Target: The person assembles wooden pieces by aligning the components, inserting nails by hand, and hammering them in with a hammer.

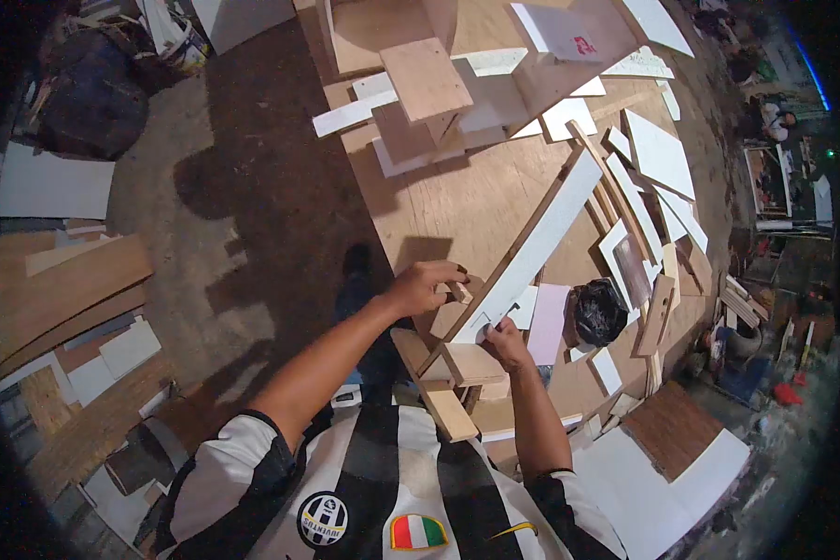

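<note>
A long narrow board [541, 238] with a white top face lies slantwise over the workbench, its near end by a short wooden block [473, 364]. My left hand [427, 287] is at the left side of this board, fingers curled on a small wood piece [459, 292]. At the board's near right edge, my right hand [507, 345] is closed with the thumb on the white face. Beside that thumb shows a small dark mark or cutout [511, 310]; which of these it is I cannot tell. A light wood strip [446, 408] sticks out toward my body.
Wooden box parts [427, 79] stand at the bench's far end. White offcuts [661, 154] and a black plastic bag [599, 313] lie to the right. Stacked boards [75, 289] are on the floor at left. A person [777, 119] is in the far right background.
</note>
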